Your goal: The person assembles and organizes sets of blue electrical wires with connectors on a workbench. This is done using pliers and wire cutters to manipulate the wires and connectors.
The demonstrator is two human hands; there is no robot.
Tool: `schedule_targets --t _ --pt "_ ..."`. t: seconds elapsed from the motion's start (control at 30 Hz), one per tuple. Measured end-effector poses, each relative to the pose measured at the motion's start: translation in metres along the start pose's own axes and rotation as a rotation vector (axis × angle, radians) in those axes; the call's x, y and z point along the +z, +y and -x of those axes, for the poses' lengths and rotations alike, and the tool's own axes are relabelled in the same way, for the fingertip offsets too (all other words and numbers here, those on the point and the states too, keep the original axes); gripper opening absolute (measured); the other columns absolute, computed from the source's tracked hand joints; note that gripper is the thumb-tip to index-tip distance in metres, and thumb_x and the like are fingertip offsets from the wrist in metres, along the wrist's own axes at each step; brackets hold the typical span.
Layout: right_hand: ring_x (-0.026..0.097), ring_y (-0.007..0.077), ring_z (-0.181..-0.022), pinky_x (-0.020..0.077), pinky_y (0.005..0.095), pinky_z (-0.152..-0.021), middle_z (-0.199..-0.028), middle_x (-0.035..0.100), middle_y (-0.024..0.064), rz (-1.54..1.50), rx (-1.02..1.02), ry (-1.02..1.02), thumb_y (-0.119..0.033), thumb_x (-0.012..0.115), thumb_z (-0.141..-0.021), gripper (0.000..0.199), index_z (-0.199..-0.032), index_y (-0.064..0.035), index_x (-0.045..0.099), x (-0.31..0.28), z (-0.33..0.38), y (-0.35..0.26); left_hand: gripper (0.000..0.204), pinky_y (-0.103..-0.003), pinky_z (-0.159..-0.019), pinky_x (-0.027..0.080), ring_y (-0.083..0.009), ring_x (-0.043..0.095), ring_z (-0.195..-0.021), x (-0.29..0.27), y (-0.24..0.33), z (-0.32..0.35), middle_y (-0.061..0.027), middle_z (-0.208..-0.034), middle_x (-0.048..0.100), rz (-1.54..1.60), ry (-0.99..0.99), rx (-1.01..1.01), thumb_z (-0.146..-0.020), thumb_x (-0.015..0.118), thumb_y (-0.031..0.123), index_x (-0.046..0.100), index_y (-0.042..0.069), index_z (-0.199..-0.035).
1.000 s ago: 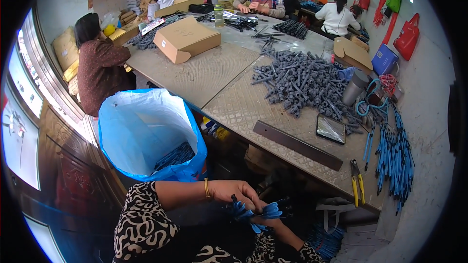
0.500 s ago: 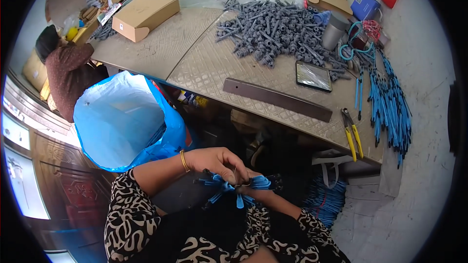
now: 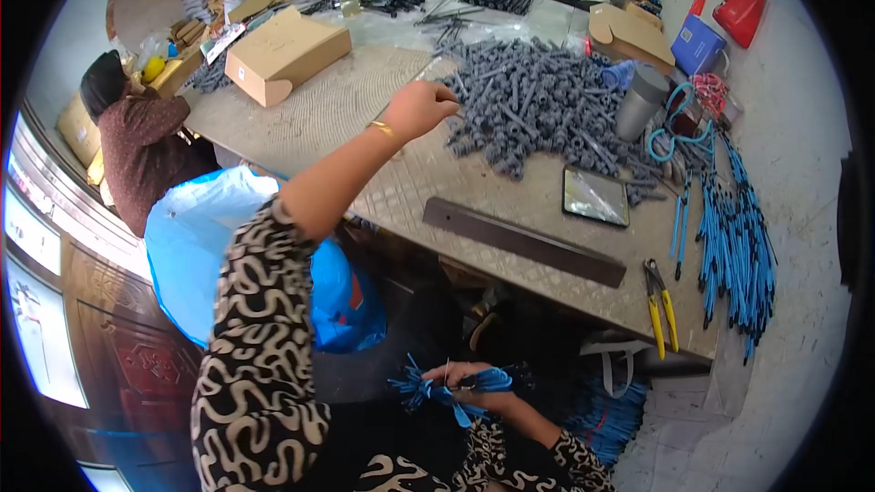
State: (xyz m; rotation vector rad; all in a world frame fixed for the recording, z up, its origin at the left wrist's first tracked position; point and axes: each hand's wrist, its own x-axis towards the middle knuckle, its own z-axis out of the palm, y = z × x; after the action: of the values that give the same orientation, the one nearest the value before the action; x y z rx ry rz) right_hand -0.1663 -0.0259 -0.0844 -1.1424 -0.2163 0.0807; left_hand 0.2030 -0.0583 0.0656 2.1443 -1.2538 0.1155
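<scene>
My left hand (image 3: 421, 107) is stretched out over the table, fingers pinched at the near edge of a big heap of grey plastic fittings (image 3: 538, 109); whether it holds one I cannot tell. Low in my lap, my right hand (image 3: 474, 384) grips a bunch of blue cable pieces (image 3: 428, 392) that fan out to the left. A gold bangle sits on my left wrist.
A blue plastic bag (image 3: 196, 246) stands open at my left. On the table (image 3: 365, 118) lie a dark flat bar (image 3: 524, 241), a phone (image 3: 595, 196), yellow-handled pliers (image 3: 661, 310), blue cables (image 3: 743, 246), a cardboard box (image 3: 284, 53) and a grey cup (image 3: 640, 102). Other people work at the left and far side.
My left hand has left the blue bunch in my lap and reached up to the grey heap on the table. The right hand keeps the bunch. The view has tilted up.
</scene>
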Motion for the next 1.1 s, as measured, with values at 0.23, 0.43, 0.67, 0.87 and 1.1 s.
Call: schedule_targets --t 0.23,0.43,0.67,0.87,1.1 --pt "0.054 0.0253 -0.107 0.0449 0.0358 -0.088 -0.111 0.058 0.0161 0.018 0.023 0.062 -0.003 0.064 -0.073 0.016 -0.073 -0.0077 0.049 -0.019 -0.006 -0.007 0.024 -0.04 -0.074 0.05 -0.0342 0.062 -0.081 0.068 -0.034 -0.074 -0.0192 -0.099 0.062 -0.52 -0.187 -0.246 -0.071 0.057 0.018 0.068 0.009 -0.091" --pt "0.053 0.0255 -0.108 0.0442 0.0362 -0.089 -0.11 0.058 0.0161 0.011 0.082 0.055 -0.004 0.064 -0.074 0.014 -0.074 -0.0083 0.051 -0.008 -0.003 0.003 0.023 -0.039 -0.07 0.05 -0.0331 0.062 -0.078 0.053 -0.007 -0.043 -0.019 -0.097 0.063 -0.202 0.073 -0.036 -0.072 0.058 0.018 0.066 0.006 -0.089" --pt "0.058 0.022 -0.098 0.0487 0.0341 -0.084 -0.114 0.057 0.0123 0.089 -0.128 0.052 -0.01 0.064 -0.078 0.009 -0.083 -0.0095 0.056 0.004 0.007 0.01 0.019 -0.024 -0.062 0.048 -0.0097 0.058 -0.069 -0.021 0.091 0.125 -0.0033 -0.08 0.061 0.889 -0.387 -0.161 -0.077 0.059 0.001 0.057 -0.001 -0.096" --pt "0.057 0.0231 -0.1 0.0472 0.0345 -0.085 -0.106 0.059 0.0163 0.212 0.025 0.044 -0.015 0.07 -0.073 0.016 -0.075 -0.0076 0.055 0.013 -0.003 -0.017 0.017 -0.021 -0.067 0.049 -0.0087 0.058 -0.076 -0.014 0.087 0.221 -0.0041 -0.092 0.063 1.004 -0.763 -0.427 -0.079 0.06 -0.002 0.059 0.001 -0.096" --pt "0.057 0.0175 -0.091 0.048 0.0332 -0.079 -0.095 0.06 0.0084 0.201 0.134 0.13 -0.023 0.073 -0.074 0.023 -0.077 -0.0076 0.055 0.013 0.003 -0.002 0.019 -0.022 -0.069 0.048 -0.0104 0.059 -0.076 -0.001 0.091 0.26 -0.0049 -0.091 0.063 1.116 -0.888 -0.523 -0.077 0.063 -0.002 0.061 0.0 -0.095"
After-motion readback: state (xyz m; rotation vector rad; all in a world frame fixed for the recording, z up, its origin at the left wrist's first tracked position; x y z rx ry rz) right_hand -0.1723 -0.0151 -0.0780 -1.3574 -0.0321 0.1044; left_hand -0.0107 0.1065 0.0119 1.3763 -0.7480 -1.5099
